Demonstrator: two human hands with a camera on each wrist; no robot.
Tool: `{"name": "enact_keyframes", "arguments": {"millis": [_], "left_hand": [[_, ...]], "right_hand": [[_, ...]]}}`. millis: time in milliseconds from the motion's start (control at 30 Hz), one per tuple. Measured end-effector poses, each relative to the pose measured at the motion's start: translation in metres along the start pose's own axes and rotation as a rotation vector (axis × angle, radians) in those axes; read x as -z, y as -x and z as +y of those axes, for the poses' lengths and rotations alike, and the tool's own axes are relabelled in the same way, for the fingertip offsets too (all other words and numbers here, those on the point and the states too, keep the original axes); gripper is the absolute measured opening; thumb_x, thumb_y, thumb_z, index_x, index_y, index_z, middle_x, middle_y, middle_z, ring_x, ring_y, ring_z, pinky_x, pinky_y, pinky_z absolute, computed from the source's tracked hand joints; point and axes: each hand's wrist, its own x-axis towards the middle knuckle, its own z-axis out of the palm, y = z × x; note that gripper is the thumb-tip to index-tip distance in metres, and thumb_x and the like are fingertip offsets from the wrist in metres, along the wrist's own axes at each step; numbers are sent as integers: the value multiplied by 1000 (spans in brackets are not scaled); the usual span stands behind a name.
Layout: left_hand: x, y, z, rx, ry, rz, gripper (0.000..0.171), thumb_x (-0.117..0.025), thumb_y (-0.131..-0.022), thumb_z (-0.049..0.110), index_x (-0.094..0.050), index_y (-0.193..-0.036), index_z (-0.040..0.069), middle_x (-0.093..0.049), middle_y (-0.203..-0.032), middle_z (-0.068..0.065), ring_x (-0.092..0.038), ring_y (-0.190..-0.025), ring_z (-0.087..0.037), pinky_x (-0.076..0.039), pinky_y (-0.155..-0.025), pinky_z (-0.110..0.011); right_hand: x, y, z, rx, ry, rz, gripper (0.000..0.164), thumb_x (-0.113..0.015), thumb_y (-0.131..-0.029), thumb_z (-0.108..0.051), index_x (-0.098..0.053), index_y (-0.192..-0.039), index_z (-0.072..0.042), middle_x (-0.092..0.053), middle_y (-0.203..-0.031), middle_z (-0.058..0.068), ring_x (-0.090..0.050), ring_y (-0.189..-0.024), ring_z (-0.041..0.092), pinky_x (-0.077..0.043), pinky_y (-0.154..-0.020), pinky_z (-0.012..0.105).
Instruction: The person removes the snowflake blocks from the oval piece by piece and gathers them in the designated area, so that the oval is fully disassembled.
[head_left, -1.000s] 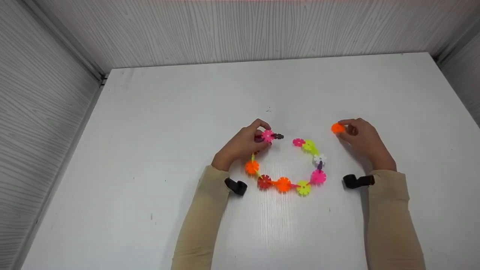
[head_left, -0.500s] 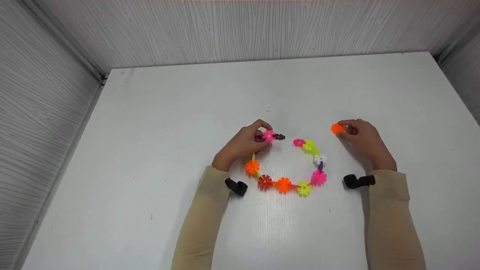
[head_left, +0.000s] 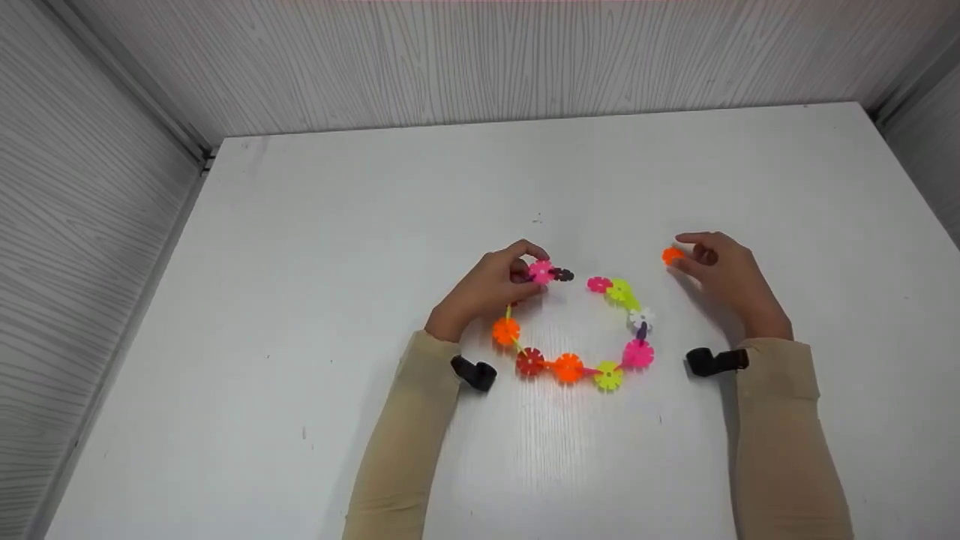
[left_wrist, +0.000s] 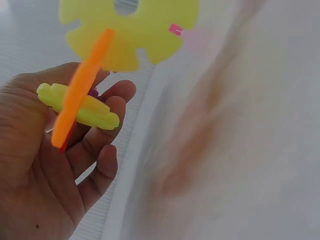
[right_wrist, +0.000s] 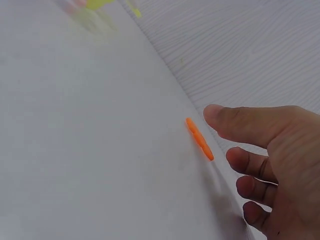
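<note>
My left hand [head_left: 484, 291] pinches the upper left end of a chain of linked plastic snowflake discs, by a pink disc [head_left: 541, 271]. A dark disc [head_left: 563, 275] sticks out from it to the right. The chain curves round through an orange disc [head_left: 568, 368] at the bottom to a dark pink disc [head_left: 599, 285] at its other end, leaving a gap between both ends. In the left wrist view a yellow disc [left_wrist: 170, 45] hangs before the hand. My right hand [head_left: 724, 279] has its thumb and forefinger spread beside a loose orange disc [right_wrist: 199, 139] on the table.
The chain rests on a white table [head_left: 300, 225]. Grey wood-grain panels [head_left: 487, 64] stand behind it and at both sides. Black wrist-camera mounts [head_left: 474, 373] jut inward from both sleeves.
My right forefinger has lifted off the orange disc, and the thumb and finger have parted. The left hand has shifted very slightly right with the chain's end.
</note>
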Motion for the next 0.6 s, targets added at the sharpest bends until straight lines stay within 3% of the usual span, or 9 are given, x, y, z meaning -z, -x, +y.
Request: {"name": "enact_keyframes", "arguments": {"millis": [167, 600], "left_hand": [[0, 0, -2, -12, 2, 5, 35, -67, -91, 20, -55, -123, 18, -56, -79, -3, -49, -62, -14, -43, -68, -22], [0, 0, -1, 10, -22, 8, 35, -66, -91, 21, -56, -124, 19, -58, -84, -4, -50, -64, -13, -44, -69, -22]], "right_hand": [[-1, -1, -8, 26, 2, 14, 52, -60, -95, -35, -50, -140, -12, -50, -107, 10, -43, -95, 21, -38, -70, 21], [-12, -1, -40, 131, 17, 15, 53, -63, -93, -37, -53, -138, -11, -55, -112, 13, -48, -104, 27, -42, -77, 28]]}}
